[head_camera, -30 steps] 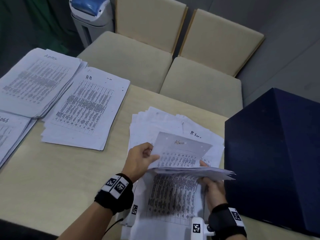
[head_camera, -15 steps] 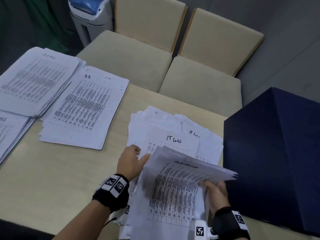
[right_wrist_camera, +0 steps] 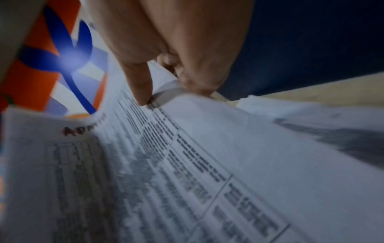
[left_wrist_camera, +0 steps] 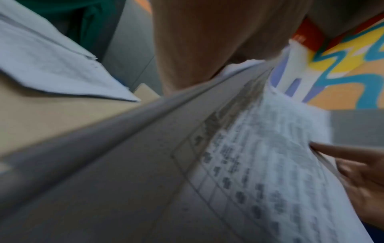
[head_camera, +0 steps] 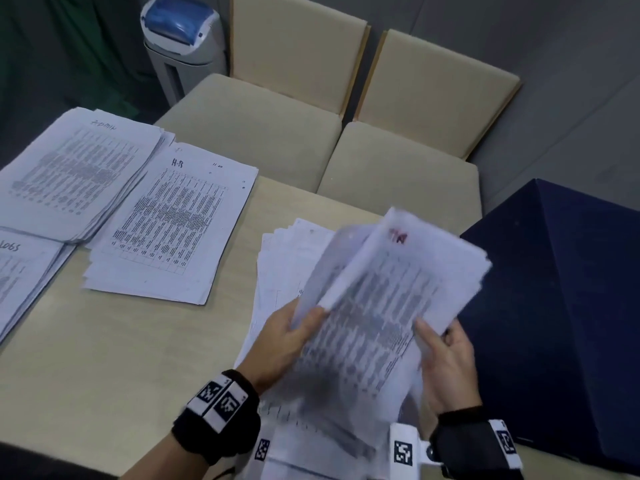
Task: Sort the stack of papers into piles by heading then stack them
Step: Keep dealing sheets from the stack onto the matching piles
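Pale wooden table (head_camera: 104, 358), two beige chairs (head_camera: 311, 133) pushed in past the hands, grey bin with a blue lid (head_camera: 180, 36) beyond them to the left. Dark blue box (head_camera: 554, 323) stands just right of the right hand. Both hands raised over the table, apart, each clamped on the same held stack of papers (head_camera: 381, 323): left hand (head_camera: 284, 344) pinches its left edge with the thumb on top, right hand (head_camera: 446, 362) grips its right edge, thumb on the printed face. Top sheet of that stack blurred; red heading reads "ADM…" from the right wrist view. Loose pile of sheets (head_camera: 287, 251) lies flat under and just beyond the hands. Well to the left of the left hand: H.R pile (head_camera: 166, 226), then admin pile (head_camera: 76, 168) overlapping its far edge, and a logs pile (head_camera: 20, 271) nearest the table's left edge.
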`<state>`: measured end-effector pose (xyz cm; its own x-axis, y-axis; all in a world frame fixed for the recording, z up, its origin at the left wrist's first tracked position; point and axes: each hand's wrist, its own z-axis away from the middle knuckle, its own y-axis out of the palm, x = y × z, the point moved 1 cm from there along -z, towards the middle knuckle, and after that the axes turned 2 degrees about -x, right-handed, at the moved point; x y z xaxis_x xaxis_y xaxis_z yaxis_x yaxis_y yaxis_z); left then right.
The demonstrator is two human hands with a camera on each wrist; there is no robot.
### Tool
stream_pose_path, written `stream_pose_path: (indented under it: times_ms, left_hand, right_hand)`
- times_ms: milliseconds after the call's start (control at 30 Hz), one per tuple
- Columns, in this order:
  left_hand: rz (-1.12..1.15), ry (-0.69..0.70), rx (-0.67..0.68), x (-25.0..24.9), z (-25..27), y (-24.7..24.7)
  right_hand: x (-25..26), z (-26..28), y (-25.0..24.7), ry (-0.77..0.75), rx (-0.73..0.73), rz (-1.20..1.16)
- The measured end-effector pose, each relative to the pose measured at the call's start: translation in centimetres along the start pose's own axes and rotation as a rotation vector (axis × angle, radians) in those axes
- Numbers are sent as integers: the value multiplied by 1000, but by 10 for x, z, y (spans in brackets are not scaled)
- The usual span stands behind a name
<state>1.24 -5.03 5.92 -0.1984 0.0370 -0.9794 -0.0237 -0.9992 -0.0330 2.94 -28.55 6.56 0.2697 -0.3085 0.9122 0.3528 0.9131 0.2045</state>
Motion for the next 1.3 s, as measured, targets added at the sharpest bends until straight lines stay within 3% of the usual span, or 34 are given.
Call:
stream_pose_path:
  times_ms: [133, 300, 400, 500, 667, 733, 833, 933, 1033, 1133, 1233, 1300]
  left_hand:
    - [111, 159, 28, -34, -1, -5]
    - [204, 403, -91, -62, -4, -28]
    - [246, 412, -144, -58, -3, -39]
    - [201, 422, -134, -42, -2, -42]
    - [148, 284, -183, -19, -7, -39]
    - [245, 177, -167, -18, -9, -38]
    - [271, 219, -177, -22, -11, -42]
    - [99, 297, -108, -30, -12, -45]
    - [-120, 204, -96, -29, -23, -36]
    - [112, 119, -115, -31, -31, -25]
    - [431, -103, -114, -30, -35, -24]
    - [421, -206, -130, -26, -33, -18]
  right_hand:
    - [36, 12, 35, -88, 114, 27]
    - [59, 30, 56, -333, 110, 47]
    - [56, 29, 48, -442, 69, 108]
    - [39, 23, 40, -443, 31, 222]
    - [6, 15, 32, -306, 51, 258]
    - [-1, 12, 30, -257, 34, 310]
    - [7, 6, 28, -224, -46, 335]
    - [21, 0, 27, -265, -22, 312]
    - [29, -4, 25, -242, 49, 285]
    - [33, -8, 22, -169, 98, 260]
    - [36, -9, 17, -110, 103, 241]
    - [40, -8, 17, -92, 145, 222]
